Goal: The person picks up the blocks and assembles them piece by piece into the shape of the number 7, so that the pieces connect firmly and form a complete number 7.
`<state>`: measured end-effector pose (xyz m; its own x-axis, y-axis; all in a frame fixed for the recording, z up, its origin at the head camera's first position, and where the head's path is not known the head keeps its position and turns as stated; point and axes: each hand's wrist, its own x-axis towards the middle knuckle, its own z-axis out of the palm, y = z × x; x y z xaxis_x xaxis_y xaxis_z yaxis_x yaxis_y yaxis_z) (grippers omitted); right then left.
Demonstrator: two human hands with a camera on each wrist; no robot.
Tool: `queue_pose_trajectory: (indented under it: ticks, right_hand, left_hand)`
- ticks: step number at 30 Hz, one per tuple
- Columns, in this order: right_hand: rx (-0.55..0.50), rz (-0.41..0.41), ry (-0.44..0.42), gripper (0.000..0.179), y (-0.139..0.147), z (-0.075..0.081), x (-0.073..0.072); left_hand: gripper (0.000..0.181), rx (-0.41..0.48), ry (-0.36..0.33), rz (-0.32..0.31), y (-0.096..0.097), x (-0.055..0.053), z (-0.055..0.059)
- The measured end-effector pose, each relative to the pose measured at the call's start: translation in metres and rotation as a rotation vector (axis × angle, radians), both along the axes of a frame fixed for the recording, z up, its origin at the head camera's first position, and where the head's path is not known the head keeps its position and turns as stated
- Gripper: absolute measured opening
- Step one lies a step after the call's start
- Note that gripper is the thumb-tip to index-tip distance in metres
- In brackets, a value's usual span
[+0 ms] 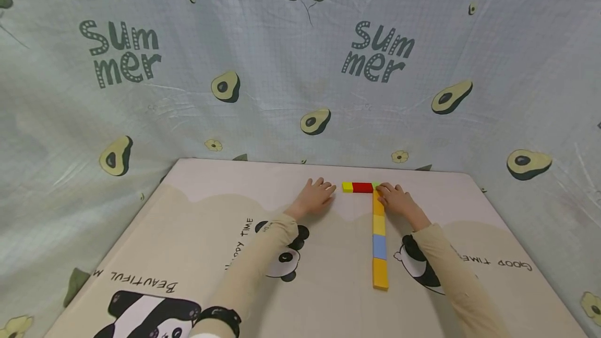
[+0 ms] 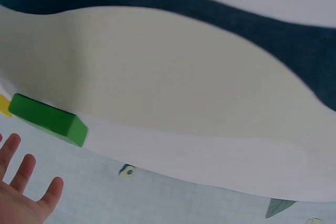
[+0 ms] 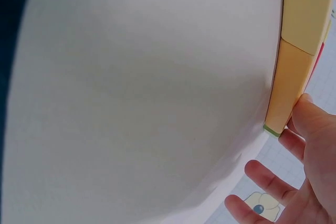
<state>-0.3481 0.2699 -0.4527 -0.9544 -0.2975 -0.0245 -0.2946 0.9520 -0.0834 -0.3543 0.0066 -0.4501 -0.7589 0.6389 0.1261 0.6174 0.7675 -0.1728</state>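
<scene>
A row of flat coloured blocks lies on the table in the head view. Down its long arm run an orange block (image 1: 379,203), a yellow block (image 1: 379,225), a blue block (image 1: 380,246) and another orange block (image 1: 380,274). A red block (image 1: 362,187) and a small yellow block (image 1: 347,186) form the top arm, with a light green block (image 1: 375,185) at the corner. My right hand (image 1: 399,201) pinches at that corner, thumb and index finger by the green end. Left of the top arm, my left hand (image 1: 313,197) rests with fingers spread, holding nothing.
A green block (image 2: 47,118) lies near the left fingers in the left wrist view, beside part of a yellow block (image 2: 4,106). The table cover (image 1: 328,275) carries panda prints. Behind the table's far edge hangs a printed curtain (image 1: 263,51).
</scene>
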Motion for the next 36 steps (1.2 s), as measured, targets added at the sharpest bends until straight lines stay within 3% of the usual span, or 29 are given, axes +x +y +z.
queue_pose_trajectory:
  ticks: [17,36]
  right_hand:
    - [0.01,-0.003,0.016,0.041,0.002,-0.002,0.002]
    - [0.026,0.01,0.006,0.04,0.001,-0.001,-0.001]
  left_hand:
    - [0.035,0.058,0.007,-0.092,-0.028,0.0,0.0]
    - [0.031,-0.012,0.073,-0.035,-0.039,0.001,-0.006]
